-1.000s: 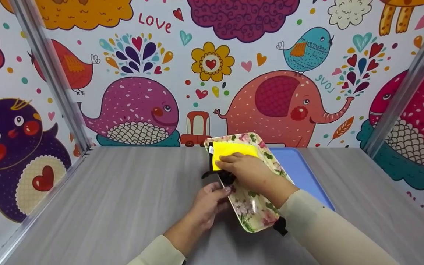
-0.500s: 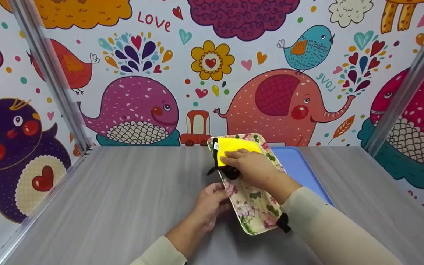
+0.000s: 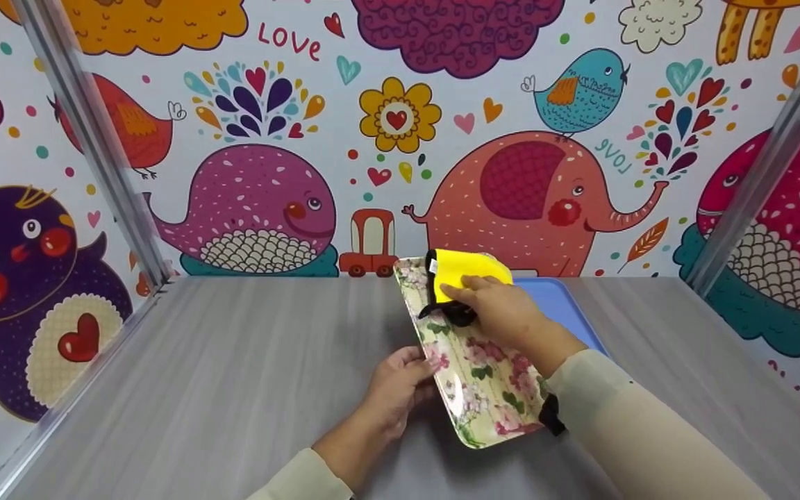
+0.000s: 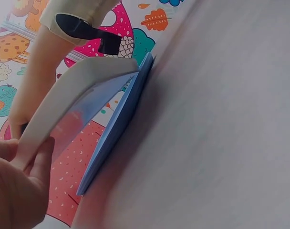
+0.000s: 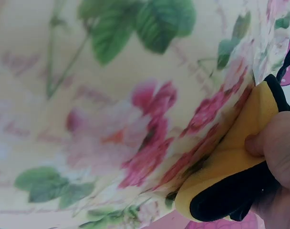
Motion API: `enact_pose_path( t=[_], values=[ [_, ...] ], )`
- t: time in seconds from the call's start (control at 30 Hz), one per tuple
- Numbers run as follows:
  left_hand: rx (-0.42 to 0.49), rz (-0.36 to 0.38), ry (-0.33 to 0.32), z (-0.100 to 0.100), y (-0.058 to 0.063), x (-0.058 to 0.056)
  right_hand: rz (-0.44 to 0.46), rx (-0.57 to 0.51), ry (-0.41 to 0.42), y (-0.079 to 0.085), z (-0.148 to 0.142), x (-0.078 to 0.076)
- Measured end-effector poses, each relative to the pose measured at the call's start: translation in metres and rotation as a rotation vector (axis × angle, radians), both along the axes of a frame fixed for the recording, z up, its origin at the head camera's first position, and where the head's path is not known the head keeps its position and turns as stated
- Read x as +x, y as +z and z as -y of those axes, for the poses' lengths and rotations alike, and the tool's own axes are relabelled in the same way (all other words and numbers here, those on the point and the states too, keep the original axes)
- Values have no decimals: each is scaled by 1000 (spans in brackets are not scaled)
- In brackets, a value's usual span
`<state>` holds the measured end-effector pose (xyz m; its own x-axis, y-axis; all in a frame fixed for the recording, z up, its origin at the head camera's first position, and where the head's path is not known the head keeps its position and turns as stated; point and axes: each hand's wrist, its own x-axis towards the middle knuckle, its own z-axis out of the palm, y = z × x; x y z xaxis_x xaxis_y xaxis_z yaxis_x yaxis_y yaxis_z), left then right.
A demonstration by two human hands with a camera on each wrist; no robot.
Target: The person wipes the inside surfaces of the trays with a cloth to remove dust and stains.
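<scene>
My left hand [image 3: 400, 390] grips the left long edge of a cream tray [image 3: 457, 396] printed with pink flowers and green leaves. Its thumb lies on the rim, and the tray is held tilted above the table. In my right hand [image 3: 514, 316] is a folded yellow cloth [image 3: 473, 272] with black edging and a small white tag, lying against the far end of the tray's printed face. The right wrist view shows the thumb pressed into the cloth [image 5: 231, 148]. From the left wrist view, the tray's pale underside rim [image 4: 64, 90] is between the left thumb and fingers.
A blue tray [image 3: 563, 312] lies on the grey wood-grain table [image 3: 247, 361], behind and right of the flowered one. Cartoon-printed walls [image 3: 261, 201] close off the back and sides, with metal posts [image 3: 94, 139] at the corners.
My right hand has slid the yellow cloth rightward and slightly up across the tray, from near its left edge toward its far right corner. The tray tilts somewhat more; the left hand keeps its grip.
</scene>
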<state>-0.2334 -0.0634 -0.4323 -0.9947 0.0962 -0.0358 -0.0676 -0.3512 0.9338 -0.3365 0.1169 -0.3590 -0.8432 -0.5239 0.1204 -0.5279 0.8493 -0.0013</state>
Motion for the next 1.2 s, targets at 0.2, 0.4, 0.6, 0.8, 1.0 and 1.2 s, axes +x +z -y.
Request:
enact_pose_path(
  t=[0.2, 0.4, 0.6, 0.8, 1.0, 1.2],
  values=[
    [4, 10, 1, -1, 0, 2, 68, -80, -76, -4, -10, -4],
    [17, 1, -7, -2, 1, 4, 117, -119, -100, -6, -13, -6],
    [3, -2, -6, -2, 1, 3, 106, -121, -62, -8, -12, 0],
    [-16, 8, 2, 0, 1, 3, 101, -113, -49, -8, -8, 6],
    [-7, -5, 9, 0, 1, 3, 70, -93, -17, -6, 0, 11],
    [-8, -4, 16, 1, 2, 2, 46, -82, 43, -3, 7, 16]
  ],
)
